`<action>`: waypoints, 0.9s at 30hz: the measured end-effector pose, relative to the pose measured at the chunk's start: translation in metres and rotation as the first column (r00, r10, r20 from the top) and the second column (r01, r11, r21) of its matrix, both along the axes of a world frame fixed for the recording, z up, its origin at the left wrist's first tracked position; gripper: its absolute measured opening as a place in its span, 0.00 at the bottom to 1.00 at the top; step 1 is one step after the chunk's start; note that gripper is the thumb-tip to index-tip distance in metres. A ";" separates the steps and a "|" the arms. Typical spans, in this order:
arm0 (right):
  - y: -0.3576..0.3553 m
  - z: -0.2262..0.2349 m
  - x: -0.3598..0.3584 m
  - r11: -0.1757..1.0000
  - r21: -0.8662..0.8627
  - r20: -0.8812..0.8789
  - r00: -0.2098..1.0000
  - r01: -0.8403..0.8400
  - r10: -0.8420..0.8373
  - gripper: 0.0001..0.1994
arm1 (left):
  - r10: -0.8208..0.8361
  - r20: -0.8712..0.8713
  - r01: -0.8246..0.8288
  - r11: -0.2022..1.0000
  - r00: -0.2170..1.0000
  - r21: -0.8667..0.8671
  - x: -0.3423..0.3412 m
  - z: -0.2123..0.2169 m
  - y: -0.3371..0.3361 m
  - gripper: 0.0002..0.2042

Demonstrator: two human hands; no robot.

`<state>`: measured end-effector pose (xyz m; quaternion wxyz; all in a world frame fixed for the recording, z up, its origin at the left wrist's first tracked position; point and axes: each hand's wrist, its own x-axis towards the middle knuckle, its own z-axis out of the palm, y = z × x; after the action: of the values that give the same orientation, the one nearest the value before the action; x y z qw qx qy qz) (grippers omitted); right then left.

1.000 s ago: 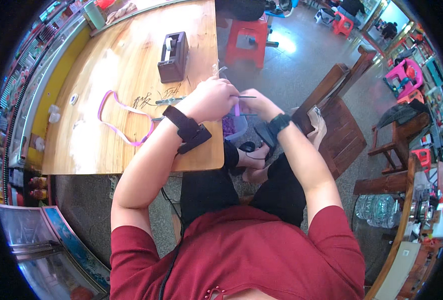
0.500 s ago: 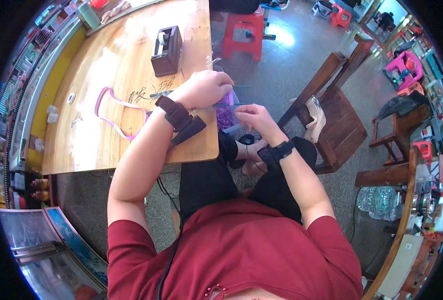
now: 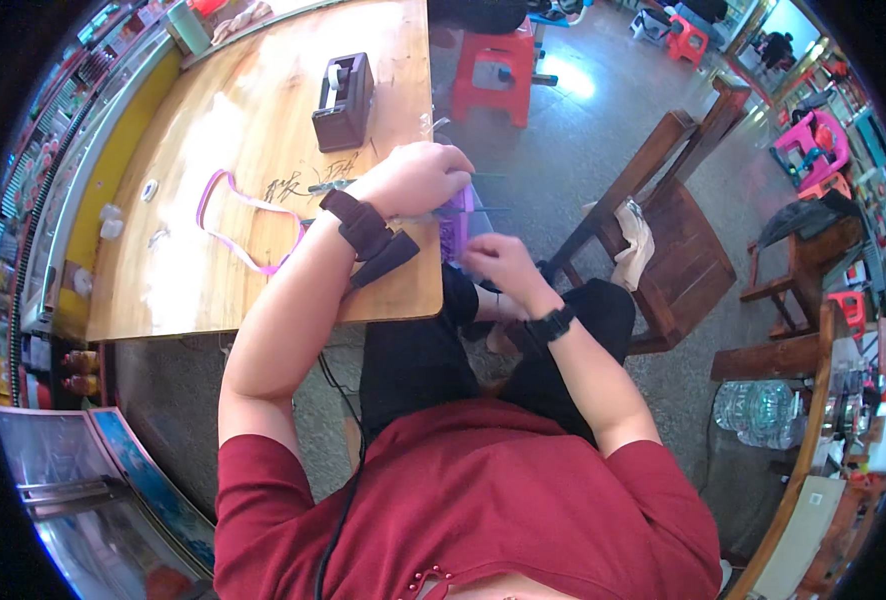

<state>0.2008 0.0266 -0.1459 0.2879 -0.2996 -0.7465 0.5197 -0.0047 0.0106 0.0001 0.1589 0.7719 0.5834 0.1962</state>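
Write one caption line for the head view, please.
Seated at a wooden table, left hand and right hand work a purple item.

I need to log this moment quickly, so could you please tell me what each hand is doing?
Left hand: closed, gripping the purple item at the table edge.
Right hand: fingers curled; contents cannot be told.

On the wooden table sit a tape dispenser toward its far side and a looped strap nearer. A stool stands beyond its far-right corner, a chair well to its right.
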 end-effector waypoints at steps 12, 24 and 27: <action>-0.080 0.058 0.059 0.978 -0.150 -0.059 0.989 -0.145 0.137 0.07 | 0.028 0.035 -0.025 0.997 0.999 -0.072 0.000 0.005 -0.001 0.13; -0.053 0.146 0.050 0.969 -0.088 -0.228 0.952 -0.230 0.205 0.13 | -0.008 0.025 0.008 1.000 1.000 -0.021 -0.003 0.001 0.001 0.14; -0.009 0.171 0.026 0.967 -0.144 -0.349 0.925 -0.211 0.150 0.18 | 0.006 0.060 -0.004 0.999 0.998 -0.037 0.000 0.004 0.002 0.13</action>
<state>0.2267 0.0180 0.0252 0.3335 -0.1611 -0.6613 0.6523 -0.0052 0.0128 0.0039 0.1902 0.7612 0.5838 0.2087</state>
